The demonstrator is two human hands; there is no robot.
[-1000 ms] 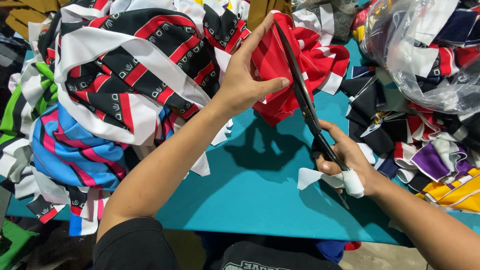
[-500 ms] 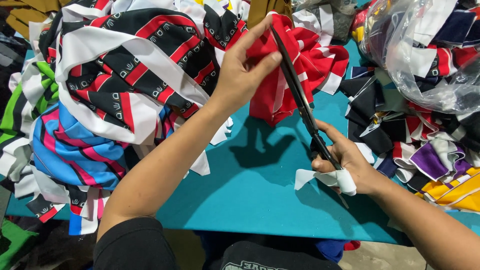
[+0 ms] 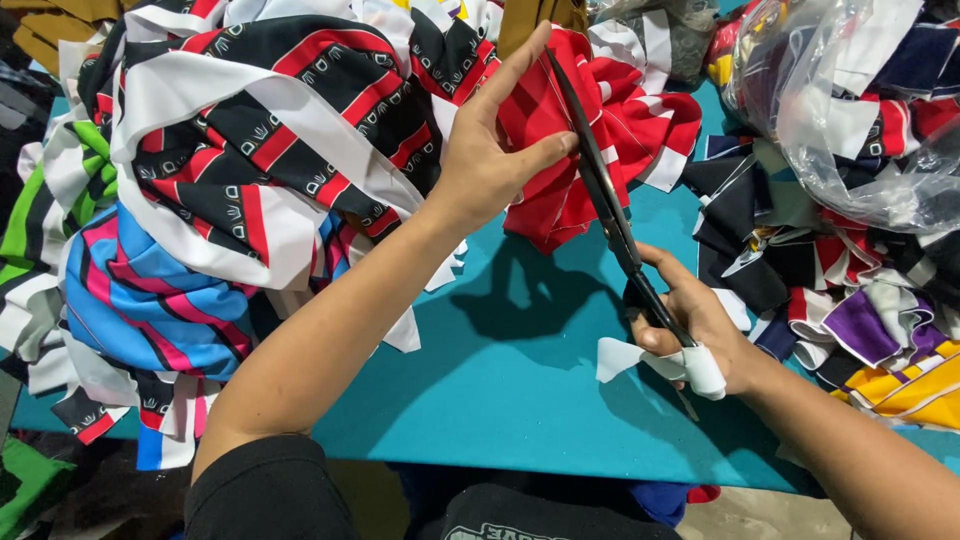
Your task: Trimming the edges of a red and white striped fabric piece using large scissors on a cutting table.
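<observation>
Left hand pinching soft, limp red fabric piece at 12 o'clock; right hand gripping long black scissors (blades against cloth, likely slippery) over teal table.

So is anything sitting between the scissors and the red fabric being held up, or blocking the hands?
Nothing visible does. The left hand grips the red striped fabric directly, and the scissors in the right hand lie right against it. The teal table beneath is bare; the fabric piles and plastic bag sit off to the sides.
</observation>
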